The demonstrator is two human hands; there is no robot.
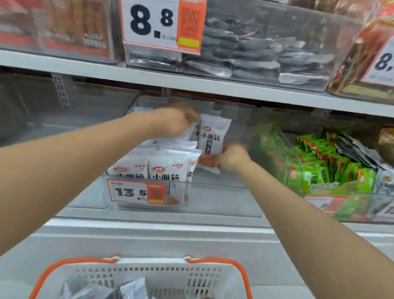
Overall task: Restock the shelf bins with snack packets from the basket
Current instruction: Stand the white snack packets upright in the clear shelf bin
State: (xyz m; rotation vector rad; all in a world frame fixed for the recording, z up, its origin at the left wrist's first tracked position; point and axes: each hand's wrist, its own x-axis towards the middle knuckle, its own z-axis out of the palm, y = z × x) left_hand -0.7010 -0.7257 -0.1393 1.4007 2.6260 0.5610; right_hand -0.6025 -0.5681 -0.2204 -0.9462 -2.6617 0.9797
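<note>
Both my arms reach into a clear shelf bin (223,198) tagged 13.5. Several white snack packets (166,168) stand in its left part. My left hand (173,123) grips the top of white packets at the back of the bin. An upright white packet (212,136) stands between my hands. My right hand (232,156) holds the lower edge of a packet (207,165) with an orange picture. Below, a white basket (149,276) with orange handles holds several more packets (132,294).
A bin of green packets (318,167) sits to the right of my right hand. To the left stands a see-through bin (53,116). The upper shelf (196,81) carries bins of silver and red packets, with 8.8 price tags (158,16).
</note>
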